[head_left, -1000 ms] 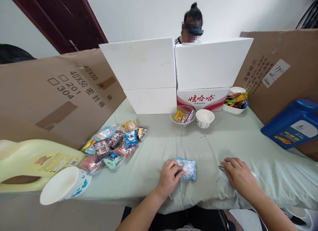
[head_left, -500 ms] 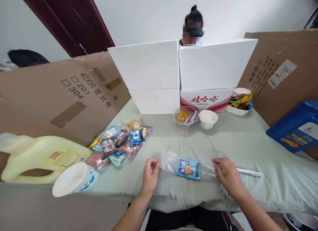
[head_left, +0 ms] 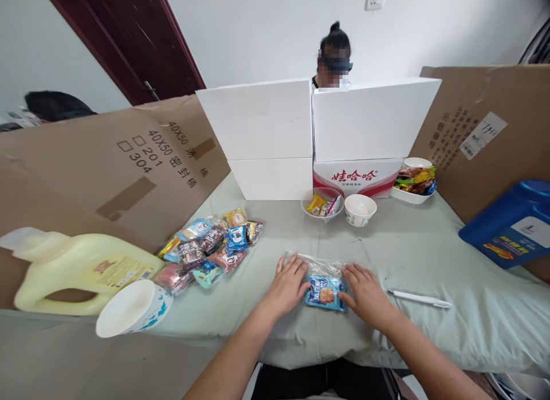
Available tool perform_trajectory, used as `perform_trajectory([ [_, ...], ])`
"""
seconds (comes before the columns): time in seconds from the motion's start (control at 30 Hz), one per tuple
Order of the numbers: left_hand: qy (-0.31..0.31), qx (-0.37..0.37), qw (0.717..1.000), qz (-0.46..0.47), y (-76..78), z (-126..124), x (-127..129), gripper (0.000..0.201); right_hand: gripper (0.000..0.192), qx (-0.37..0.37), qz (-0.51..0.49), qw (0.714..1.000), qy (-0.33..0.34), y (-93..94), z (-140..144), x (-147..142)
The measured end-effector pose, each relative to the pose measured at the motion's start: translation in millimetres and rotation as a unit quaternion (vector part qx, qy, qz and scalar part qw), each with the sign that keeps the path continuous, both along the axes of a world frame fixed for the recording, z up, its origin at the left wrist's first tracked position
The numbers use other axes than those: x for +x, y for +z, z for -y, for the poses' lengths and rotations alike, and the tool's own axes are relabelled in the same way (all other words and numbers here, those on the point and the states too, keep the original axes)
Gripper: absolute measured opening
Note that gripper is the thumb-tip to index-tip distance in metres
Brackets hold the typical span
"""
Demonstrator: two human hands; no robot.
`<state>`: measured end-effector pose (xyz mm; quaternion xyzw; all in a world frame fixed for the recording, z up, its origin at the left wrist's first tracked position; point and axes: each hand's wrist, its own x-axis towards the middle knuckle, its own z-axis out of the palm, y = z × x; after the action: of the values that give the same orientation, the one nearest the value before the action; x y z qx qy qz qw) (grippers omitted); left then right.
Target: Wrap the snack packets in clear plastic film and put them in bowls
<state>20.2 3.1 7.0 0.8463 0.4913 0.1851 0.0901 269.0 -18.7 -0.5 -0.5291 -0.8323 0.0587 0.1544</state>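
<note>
My left hand (head_left: 289,282) and right hand (head_left: 364,290) lie open on the bag (head_left: 322,265). The pack (head_left: 324,293) seems already inside; closure I cannot see.

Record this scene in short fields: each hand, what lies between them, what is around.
Left hand: palm down, at the left side of the clear film
Right hand: palm down, at the film's right side
Between hands: blue snack packet
Right of right hand: white pen-shaped item
Left of left hand: pile of wrapped snacks
Farther back: clear bowl with snacks, beside a white bowl
</note>
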Motion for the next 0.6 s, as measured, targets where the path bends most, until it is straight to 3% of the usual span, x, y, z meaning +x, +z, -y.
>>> perform_trajectory([
  [0.17, -0.04, 0.055, 0.998, -0.011, -6.2, -0.3, -11.1, 0.021, 0.011, 0.015, -0.014, 0.999, 0.035, -7.6, -5.3, 20.0],
  [0.4, -0.021, 0.188, 0.979, 0.072, 20.8, -0.3, -2.9, 0.022, 0.013, 0.147, -0.126, 0.981, 0.028, 29.6, -5.1, 26.0],
  [0.5, -0.082, 0.101, 0.991, 0.024, 36.6, 21.9, -8.7, 0.021, 0.013, 0.104, -0.102, 0.983, 0.11, 43.8, 14.5, 33.2],
  [0.6, -0.184, -0.118, 0.974, -0.052, 49.1, 51.1, -20.9, 0.009, 0.007, -0.053, -0.032, 0.984, 0.167, 52.1, 43.2, 44.0],
])
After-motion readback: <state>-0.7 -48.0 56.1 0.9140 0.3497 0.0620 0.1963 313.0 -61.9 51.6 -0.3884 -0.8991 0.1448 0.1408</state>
